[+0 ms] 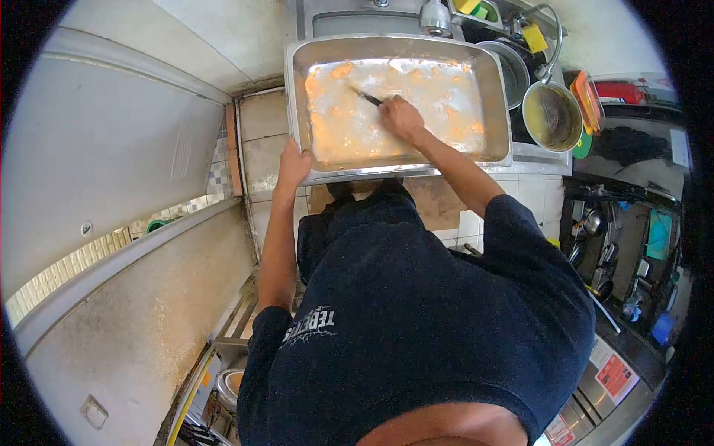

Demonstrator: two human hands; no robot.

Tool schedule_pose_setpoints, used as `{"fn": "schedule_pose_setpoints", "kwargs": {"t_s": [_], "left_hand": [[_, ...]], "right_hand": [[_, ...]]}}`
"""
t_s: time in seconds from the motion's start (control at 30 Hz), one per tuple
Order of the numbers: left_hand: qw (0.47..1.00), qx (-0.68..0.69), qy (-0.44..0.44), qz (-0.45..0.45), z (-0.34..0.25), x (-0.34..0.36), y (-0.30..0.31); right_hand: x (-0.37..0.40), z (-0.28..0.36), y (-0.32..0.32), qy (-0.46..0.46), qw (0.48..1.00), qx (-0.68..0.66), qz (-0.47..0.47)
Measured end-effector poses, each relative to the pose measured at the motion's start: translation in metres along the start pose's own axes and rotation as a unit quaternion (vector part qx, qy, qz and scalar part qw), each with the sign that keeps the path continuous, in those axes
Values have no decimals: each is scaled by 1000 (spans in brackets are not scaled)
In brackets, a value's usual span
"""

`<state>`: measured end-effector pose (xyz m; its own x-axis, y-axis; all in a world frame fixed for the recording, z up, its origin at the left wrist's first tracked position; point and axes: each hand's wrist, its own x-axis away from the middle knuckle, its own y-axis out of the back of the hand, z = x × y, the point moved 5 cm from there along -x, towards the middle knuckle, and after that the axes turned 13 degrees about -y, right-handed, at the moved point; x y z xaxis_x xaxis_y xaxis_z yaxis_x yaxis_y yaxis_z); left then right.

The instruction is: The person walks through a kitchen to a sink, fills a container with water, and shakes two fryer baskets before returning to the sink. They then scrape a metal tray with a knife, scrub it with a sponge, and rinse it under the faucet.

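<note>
A large rectangular metal pan (500, 111) lies over the sink, its bottom smeared with orange residue and a whitish film. My left hand (296, 162) is closed around the pan's front left corner, fingers wrapped on the rim. Inside the pan, my right hand (401, 117) is closed on a thin black-handled tool (370, 98). The tool points to the upper left, and its tip is blurred against the pan's bottom; I cannot tell what kind of tool it is.
Right of the pan stand a round metal pot (513, 70) and a second pot with yellowish residue (552, 115). A faucet (436, 18) rises behind the pan. Yellow sponges (534, 37) lie near a curved hose. A rack of utensils (606, 238) is at the right, a pale wall at the left.
</note>
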<state>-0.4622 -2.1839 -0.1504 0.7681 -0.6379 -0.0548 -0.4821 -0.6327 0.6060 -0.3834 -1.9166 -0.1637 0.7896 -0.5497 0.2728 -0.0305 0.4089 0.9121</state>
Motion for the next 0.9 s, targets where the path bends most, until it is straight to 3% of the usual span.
{"fn": "schedule_pose_setpoints", "kwargs": {"t_s": [0.07,0.13,0.2,0.27,0.33,0.4,0.5,0.63,0.7,0.83,0.9], "left_hand": [[1000,2,23,16,2,1,-1],[999,4,50,20,3,0,-2],[1000,4,21,18,-11,0,4],[1000,12,3,13,-8,-1,5],[1000,22,-10,1,-4,-1,2],[1000,30,10,3,3,1,-1],[1000,24,3,-8,5,0,-1],[999,35,-15,-21,-8,-1,5],[999,4,35,18,-6,0,4],[999,27,46,4,-6,4,6],[1000,24,-9,-19,-5,0,4]], "right_hand": [[1,1,10,27,999,-10,-13],[-19,-8,21,-70,995,-48,-45],[-21,0,10,-72,995,-53,-49],[-15,18,-6,43,998,-22,-33],[-25,22,-12,59,998,-22,-15],[-30,25,-9,-8,999,-34,3],[-13,46,-22,68,997,-17,24],[-25,55,-8,46,999,-12,19],[-41,66,-9,44,999,-27,-1],[-55,73,-17,52,998,-37,-15],[-45,72,-16,159,987,-26,-1]]}}
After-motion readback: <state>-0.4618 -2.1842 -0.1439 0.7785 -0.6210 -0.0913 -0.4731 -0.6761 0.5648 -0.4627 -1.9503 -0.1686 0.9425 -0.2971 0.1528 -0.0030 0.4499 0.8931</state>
